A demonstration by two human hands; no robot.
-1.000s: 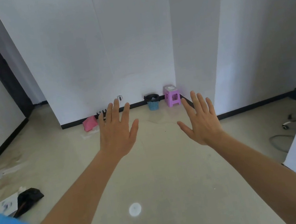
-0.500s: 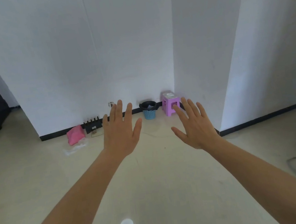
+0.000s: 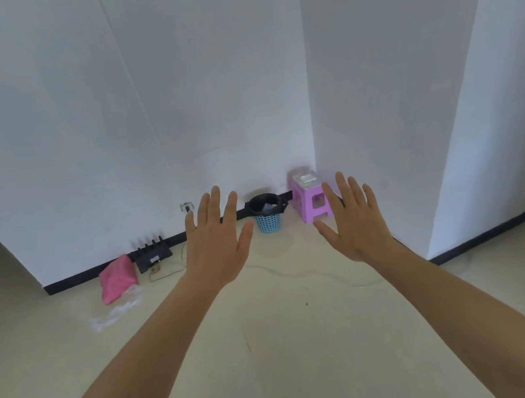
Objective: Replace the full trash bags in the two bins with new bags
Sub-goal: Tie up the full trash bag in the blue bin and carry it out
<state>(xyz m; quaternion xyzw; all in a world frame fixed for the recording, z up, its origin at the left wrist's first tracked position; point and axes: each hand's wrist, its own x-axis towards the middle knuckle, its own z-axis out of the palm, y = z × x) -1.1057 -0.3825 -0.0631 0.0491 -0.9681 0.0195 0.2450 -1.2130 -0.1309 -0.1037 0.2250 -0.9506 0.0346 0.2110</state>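
A small blue basket bin [image 3: 268, 222] stands on the floor against the far wall, near the corner. A black trash bag [image 3: 266, 203] lines it, folded over the rim, with some white rubbish inside. My left hand [image 3: 218, 243] is held out in front of me, fingers spread, holding nothing, just left of the bin in the view. To the bin's right my right hand [image 3: 354, 221] is raised the same way, empty. Both hands are well short of the bin. No second bin shows.
A pink-purple plastic stool [image 3: 310, 199] with a white item on top stands in the corner right of the bin. A pink bag [image 3: 118, 278], crumpled clear plastic [image 3: 117, 310] and a black router [image 3: 152, 254] lie along the wall at left. A thin cable [image 3: 304, 274] crosses the floor.
The view has moved closer to the far wall and turned left; the bin and stool look larger. The blue stool and black bag at left have left the view. Both hands stay raised and spread.
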